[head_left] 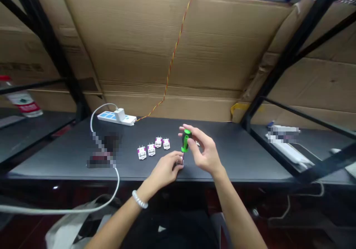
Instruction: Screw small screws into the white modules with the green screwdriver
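My right hand [204, 150] is closed round a green and black screwdriver [185, 140], held upright with its tip pointing down. My left hand [167, 169] pinches a small part [179, 163] right under the screwdriver's tip; the part is mostly hidden by my fingers. Both hands hover over the front middle of the dark table [236, 160]. A row of several small white and purple socket parts [154, 148] lies on the table just left of my hands. A white bead bracelet [139, 199] circles my left wrist.
A white power strip [116, 118] with a plugged-in charger lies at the back left, its white cable [116, 182] looping off the front edge. A red-yellow twisted wire [174, 56] runs up the cardboard wall. Black shelf posts stand on both sides. Another power strip [289, 150] rests on the right shelf.
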Demonstrator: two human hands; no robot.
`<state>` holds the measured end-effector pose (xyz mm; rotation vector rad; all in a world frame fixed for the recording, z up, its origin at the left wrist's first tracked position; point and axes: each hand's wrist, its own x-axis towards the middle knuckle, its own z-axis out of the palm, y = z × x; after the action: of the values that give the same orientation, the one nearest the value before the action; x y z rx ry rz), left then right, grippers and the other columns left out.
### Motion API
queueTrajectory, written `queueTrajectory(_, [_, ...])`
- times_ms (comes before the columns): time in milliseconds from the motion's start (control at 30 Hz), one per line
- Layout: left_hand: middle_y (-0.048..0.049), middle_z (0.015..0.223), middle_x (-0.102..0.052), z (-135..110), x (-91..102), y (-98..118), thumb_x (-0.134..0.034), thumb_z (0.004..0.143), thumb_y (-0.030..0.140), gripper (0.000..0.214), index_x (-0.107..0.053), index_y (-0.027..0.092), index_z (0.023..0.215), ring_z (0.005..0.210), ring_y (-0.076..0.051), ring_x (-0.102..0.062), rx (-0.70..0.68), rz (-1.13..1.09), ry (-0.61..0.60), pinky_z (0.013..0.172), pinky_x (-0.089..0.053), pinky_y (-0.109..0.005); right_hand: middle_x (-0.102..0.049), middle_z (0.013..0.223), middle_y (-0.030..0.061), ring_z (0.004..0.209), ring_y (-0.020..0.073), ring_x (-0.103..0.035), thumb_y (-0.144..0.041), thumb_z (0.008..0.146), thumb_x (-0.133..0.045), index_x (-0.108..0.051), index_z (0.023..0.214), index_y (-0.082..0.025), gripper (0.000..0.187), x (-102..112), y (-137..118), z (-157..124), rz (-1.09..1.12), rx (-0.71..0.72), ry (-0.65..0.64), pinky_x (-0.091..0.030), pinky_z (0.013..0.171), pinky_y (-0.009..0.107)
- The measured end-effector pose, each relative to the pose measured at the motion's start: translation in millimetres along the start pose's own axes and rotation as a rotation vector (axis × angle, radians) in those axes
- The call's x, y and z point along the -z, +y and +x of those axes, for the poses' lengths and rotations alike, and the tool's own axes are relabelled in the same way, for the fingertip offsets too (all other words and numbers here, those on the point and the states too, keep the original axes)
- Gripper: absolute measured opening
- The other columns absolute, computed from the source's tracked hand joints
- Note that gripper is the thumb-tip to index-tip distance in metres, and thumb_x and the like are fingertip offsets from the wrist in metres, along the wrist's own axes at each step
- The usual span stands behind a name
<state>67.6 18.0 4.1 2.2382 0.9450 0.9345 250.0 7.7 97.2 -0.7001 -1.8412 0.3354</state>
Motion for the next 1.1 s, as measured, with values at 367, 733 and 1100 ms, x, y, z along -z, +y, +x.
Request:
queueTrajectory(367, [-0.0087, 0.124, -0.075, -1.0, 1.5, 1.1, -0.063, 0.093, 0.010, 0.012, -0.067, 0.021, 0.090, 0.115, -0.026, -0.072, -0.004, -0.018, 0.017, 0.105, -0.057, -0.040, -0.071, 0.130, 0.0091, 0.107, 0.0215, -0.072, -0.018, 0.102, -0.060, -0.063, 0.144, -0.029, 0.043, 3.2, -0.2, 1.0, -0.038, 0.030, 0.017, -0.062, 0.093, 0.040])
queueTrajectory(733, [-0.0088, 0.126, -0.075, -0.8, 3.6, -1.0, -0.068, 0.090, 0.010, 0.011, -0.069, 0.021, 0.092, 0.117, -0.026, -0.072, 0.005, -0.052, 0.007, 0.107, -0.056, -0.041, -0.071, 0.124, 0.0109, 0.106, 0.0233, -0.073, -0.024, 0.101, -0.063, -0.066, 0.140, -0.027, 0.040, 7.0, -1.1, 1.2, -0.122, 0.052, 0.041, -0.063, 0.090, 0.040])
queueTrajectory(1100, [-0.0086, 0.131, -0.074, -0.6, 2.9, -6.6, -0.069, 0.089, 0.009, 0.013, -0.071, 0.022, 0.092, 0.123, -0.026, -0.071, 0.003, -0.072, -0.001, 0.110, -0.055, -0.041, -0.073, 0.118, 0.0092, 0.089, 0.0204, -0.072, -0.030, 0.097, -0.072, -0.070, 0.135, -0.027, 0.038, 7.3, 2.8, -2.0, -0.176, 0.040, 0.123, -0.065, 0.081, 0.037])
